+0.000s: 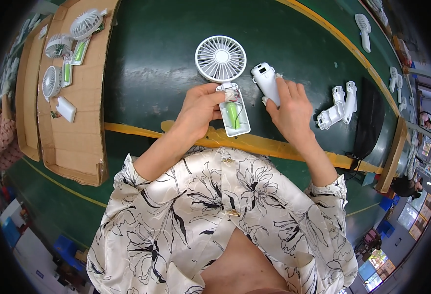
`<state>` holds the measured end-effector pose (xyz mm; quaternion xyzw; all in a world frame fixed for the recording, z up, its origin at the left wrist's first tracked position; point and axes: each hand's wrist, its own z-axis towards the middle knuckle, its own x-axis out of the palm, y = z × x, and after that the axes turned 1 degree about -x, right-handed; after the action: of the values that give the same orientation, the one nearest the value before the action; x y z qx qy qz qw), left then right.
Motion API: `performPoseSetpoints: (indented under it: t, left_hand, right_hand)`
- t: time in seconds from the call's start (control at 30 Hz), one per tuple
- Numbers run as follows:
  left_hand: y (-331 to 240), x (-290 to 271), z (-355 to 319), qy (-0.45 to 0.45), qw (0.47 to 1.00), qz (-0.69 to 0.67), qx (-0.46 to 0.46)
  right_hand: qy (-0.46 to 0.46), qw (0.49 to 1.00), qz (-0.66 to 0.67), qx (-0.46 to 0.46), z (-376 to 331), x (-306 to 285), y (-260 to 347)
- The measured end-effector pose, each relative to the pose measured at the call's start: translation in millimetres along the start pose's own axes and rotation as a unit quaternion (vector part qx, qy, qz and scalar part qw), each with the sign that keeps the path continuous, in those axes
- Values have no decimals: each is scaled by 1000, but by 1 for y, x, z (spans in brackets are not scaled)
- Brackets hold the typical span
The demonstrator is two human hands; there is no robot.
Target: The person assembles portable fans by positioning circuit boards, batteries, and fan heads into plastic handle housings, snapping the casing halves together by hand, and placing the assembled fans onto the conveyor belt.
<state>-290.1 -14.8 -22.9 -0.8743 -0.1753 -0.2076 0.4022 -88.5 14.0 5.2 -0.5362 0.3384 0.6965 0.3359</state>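
My left hand (198,107) is closed on a white handheld fan (221,59) at the neck below its round grille. The fan's handle lies open, showing a green battery (233,115) and thin wires in the white shell. To its right, my right hand (291,107) grips a white handle cover (266,82) by its side, with a small dark opening near the cover's top end. Fingertip coverings of whitish material show on both hands. Cover and fan are apart from each other.
Several white handle shells (332,115) lie at right beside a black pouch (370,117). A cardboard tray (90,142) at left holds several fans with green batteries. Another white fan (363,32) lies far right. Yellow tape (274,146) runs along the green table's near edge.
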Motion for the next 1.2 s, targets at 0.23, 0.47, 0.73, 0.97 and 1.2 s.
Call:
performPoseSetpoints:
  t: [0.23,0.47,0.73,0.97,1.2]
  left_hand:
    - [-3,4,-6,4,999,-34,2]
    - [-5,3,-4,20,996,-89,-9]
    - [-5,5,-6,26,993,-115,-7]
    - [-1,2,-3,34,990,-133,7]
    - [-2,5,-4,14,990,-139,11]
  right_hand:
    - [43,982,154,100,3,-40,34]
    - [71,973,215,53,9,-44,56]
    - [84,980,181,28,14,-27,64]
    - [70,984,163,26,10,-18,69]
    - [52,992,119,-11,9,-14,71]
